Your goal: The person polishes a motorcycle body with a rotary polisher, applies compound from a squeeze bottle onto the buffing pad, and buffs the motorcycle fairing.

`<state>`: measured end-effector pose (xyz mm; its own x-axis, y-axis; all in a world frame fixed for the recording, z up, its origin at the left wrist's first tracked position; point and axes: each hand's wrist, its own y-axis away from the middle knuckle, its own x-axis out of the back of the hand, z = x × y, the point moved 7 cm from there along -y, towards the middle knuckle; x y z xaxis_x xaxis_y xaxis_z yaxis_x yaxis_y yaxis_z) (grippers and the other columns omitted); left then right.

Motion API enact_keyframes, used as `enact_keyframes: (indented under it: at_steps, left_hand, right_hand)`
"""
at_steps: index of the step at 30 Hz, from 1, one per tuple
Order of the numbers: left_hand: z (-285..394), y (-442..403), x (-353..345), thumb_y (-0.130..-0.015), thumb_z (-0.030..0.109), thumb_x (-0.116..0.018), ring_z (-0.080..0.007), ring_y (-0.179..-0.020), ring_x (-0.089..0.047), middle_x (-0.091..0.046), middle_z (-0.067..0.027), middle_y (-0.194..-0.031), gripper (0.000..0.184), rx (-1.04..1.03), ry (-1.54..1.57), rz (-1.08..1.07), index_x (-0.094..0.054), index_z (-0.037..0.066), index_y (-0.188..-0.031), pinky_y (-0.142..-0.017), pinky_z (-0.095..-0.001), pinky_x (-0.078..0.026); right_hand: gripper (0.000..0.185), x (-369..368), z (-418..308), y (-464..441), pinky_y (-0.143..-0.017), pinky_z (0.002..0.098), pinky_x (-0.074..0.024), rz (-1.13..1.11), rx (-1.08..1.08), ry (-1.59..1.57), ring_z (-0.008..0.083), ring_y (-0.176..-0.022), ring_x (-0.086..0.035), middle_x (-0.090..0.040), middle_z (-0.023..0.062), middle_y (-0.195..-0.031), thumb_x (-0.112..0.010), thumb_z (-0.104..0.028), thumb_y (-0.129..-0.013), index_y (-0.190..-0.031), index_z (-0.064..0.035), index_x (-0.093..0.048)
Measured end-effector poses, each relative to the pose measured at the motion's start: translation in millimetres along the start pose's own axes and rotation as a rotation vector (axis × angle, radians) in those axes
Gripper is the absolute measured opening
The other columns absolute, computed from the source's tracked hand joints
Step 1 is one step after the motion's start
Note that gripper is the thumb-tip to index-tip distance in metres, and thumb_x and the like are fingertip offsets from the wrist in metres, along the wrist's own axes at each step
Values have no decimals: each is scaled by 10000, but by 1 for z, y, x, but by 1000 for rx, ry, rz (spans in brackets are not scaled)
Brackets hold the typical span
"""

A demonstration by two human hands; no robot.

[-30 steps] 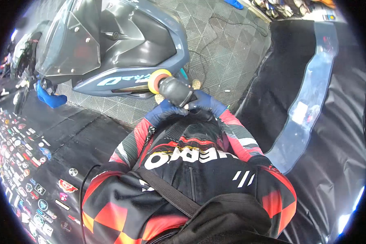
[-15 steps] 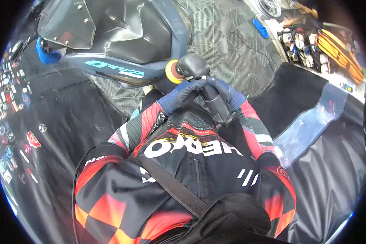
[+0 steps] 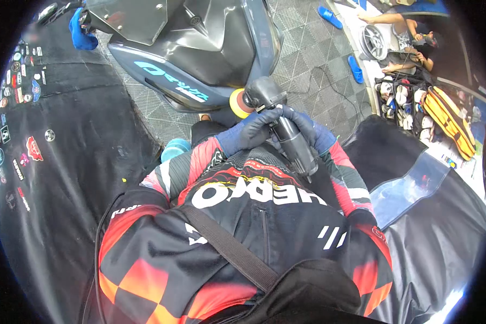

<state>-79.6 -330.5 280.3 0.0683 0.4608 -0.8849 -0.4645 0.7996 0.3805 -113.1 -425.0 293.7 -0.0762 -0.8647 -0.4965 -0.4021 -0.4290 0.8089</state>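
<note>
Both of my gloved hands are wrapped round a black power polisher (image 3: 294, 141). My left hand (image 3: 248, 129) closes on it just below its head, and my right hand (image 3: 310, 129) grips the other side of the body. The polisher's round yellow and red pad (image 3: 238, 103) faces left, close to the lower edge of a grey-blue scooter panel (image 3: 173, 81); whether it touches cannot be made out. The tool's rear end points down toward my chest. Above the panel lies the scooter's glossy black centre section (image 3: 213, 48).
Blue slippers (image 3: 329, 17) lie on the grey tiled floor (image 3: 302, 54), crossed by a cable. At the upper right are a wheel (image 3: 373, 42), a seated person (image 3: 416, 43) and an orange bag (image 3: 451, 121). Black sheets with stickers (image 3: 33, 149) hang at the left.
The polisher has turned from a foreshortened view to its full length, its rear now pointing down and right. The view has shifted, showing more of the person and wheel at the upper right.
</note>
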Motion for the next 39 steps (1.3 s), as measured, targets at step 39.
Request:
enact_keyframes:
  at_steps: [39]
  left_hand:
    - [16,31,-17,-928,375,-643,-213,-737,-668,-670,-94,-915,346,245,56,-118,-568,102,-1128,-636,-364,-570]
  right_hand:
    - [700,-51,13,8,-588,391,-594,-47,-35,-180,283,-612,-666,-645,179,-789,-556,-666,-863,-1116,-15,-538]
